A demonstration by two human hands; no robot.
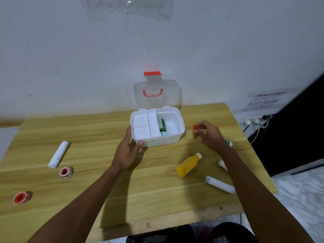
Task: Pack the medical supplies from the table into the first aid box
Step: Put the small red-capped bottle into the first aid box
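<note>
On the desk (pixel 91 132), the spread left hand (pixel 128 149) braces the box (pixel 160 141); the right hand (pixel 209 135) pinches a red-capped bottle (pixel 195 128).

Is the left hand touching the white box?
Touching. The head view shows the left hand at the near-left corner of the first aid box, fingers against its left wall and thumb on its front, with no gap.

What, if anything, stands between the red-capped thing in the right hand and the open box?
Nothing visible. The right hand pinches the red-capped item just right of the first aid box, whose lid stands open; only bare table lies between.
</note>
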